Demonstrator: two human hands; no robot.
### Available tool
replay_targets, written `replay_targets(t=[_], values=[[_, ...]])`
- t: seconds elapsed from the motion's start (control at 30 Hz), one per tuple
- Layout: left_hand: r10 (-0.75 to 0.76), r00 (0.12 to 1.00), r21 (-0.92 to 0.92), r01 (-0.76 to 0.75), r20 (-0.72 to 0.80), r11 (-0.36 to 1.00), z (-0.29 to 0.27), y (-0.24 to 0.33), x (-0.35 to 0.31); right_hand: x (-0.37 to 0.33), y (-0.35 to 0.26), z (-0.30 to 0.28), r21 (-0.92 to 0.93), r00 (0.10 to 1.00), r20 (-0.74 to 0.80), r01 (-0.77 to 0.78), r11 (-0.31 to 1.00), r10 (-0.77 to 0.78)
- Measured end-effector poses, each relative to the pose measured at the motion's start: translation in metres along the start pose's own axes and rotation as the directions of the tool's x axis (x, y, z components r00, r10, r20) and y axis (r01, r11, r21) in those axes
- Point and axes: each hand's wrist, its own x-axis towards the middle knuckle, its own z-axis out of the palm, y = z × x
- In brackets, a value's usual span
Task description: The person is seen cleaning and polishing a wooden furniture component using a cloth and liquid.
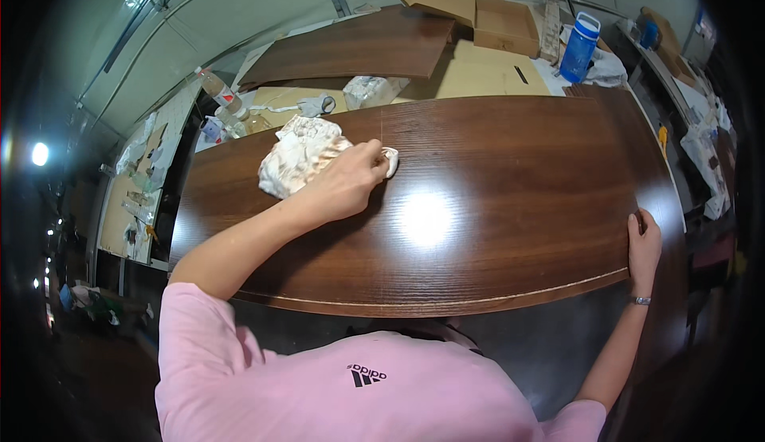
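A glossy dark-brown wooden panel [510, 203] with a visible wood grain lies in front of me. My left hand [351, 183] is closed on a crumpled white cloth [299, 154] with brownish stains, pressed to the panel's upper left part. A bit of the cloth pokes out past the fingers, and most of the bunch spreads to the left of the hand. At the panel's right end, my right hand [645, 249] grips the edge, with some fingertips hidden.
Behind the panel are another brown board [351, 48], an open cardboard box [506, 26], a tape roll [317, 106] and a plastic-wrapped bundle [373, 91]. A blue water bottle [579, 50] stands back right; clear plastic bottles [219, 91] stand back left.
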Motion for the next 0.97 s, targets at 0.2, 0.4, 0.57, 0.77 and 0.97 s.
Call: replay_targets(t=[0.2,0.4,0.57,0.77,0.97], values=[[-0.074,0.991,0.066,0.082,-0.107,0.994,0.006,-0.026,0.033,0.008,-0.013,0.007,-0.069,0.998,0.001,0.056,0.996,-0.056],[0.085,0.995,-0.315,-0.094,-0.045,0.944,0.019,0.086,-0.002,0.008,-0.008,0.010,-0.094,0.995,0.070,0.075,0.993,-0.069],[0.113,0.994,-0.379,-0.098,0.015,0.920,-0.012,0.114,-0.092,0.012,0.007,0.006,-0.130,0.994,0.025,0.106,0.986,-0.103],[-0.253,0.967,-0.164,0.246,-0.024,0.955,-0.034,0.084,-0.133,0.019,0.004,0.011,-0.193,0.996,0.024,0.084,0.978,-0.081],[-0.023,0.999,-0.423,0.040,0.044,0.905,-0.033,0.116,-0.115,0.042,0.034,0.022,-0.019,0.978,0.182,0.106,0.994,-0.101]])
